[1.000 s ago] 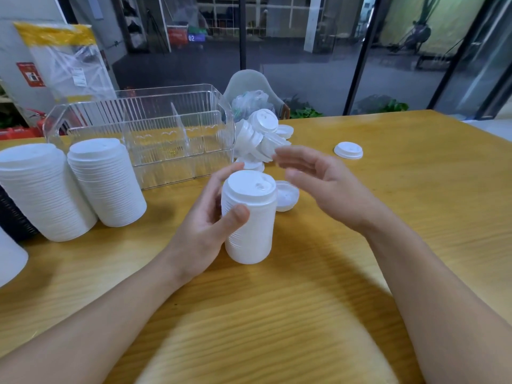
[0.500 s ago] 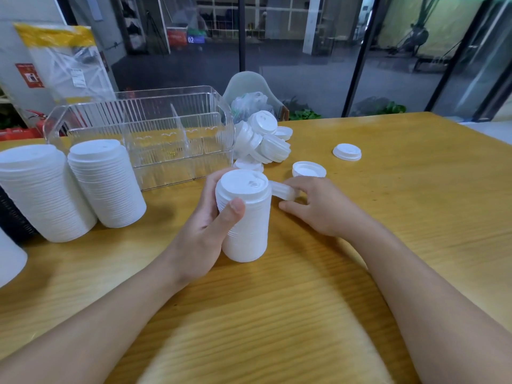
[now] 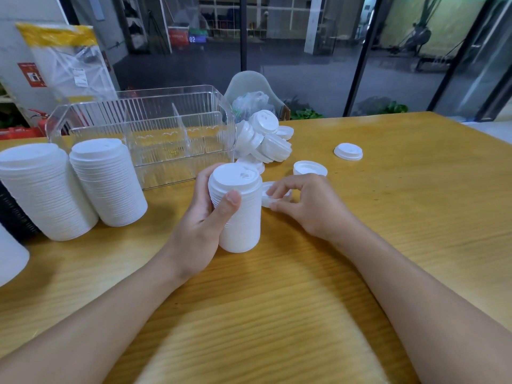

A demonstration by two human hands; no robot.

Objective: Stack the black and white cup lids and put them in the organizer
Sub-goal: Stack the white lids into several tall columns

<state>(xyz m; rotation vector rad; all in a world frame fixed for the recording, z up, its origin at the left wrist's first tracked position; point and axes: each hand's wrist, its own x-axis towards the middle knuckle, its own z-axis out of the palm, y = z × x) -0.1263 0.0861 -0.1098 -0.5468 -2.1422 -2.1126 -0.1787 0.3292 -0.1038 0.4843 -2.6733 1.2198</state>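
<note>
My left hand grips a tall stack of white cup lids standing on the wooden table. Just right of that stack, my right hand pinches a single white lid at its rim, holding it tilted beside the stack. A clear plastic organizer with dividers sits behind, with no lids in it. Loose white lids lie in a pile at its right end. Two more single lids rest on the table further right.
Two tall finished stacks of white lids stand at the left, in front of the organizer. A dark object sits at the left edge. A chair back with a plastic bag is behind the table.
My right hand came down from above the stack to the table, picked up a loose lid beside the stack and now lifts it tilted. My left hand kept holding the stack.
</note>
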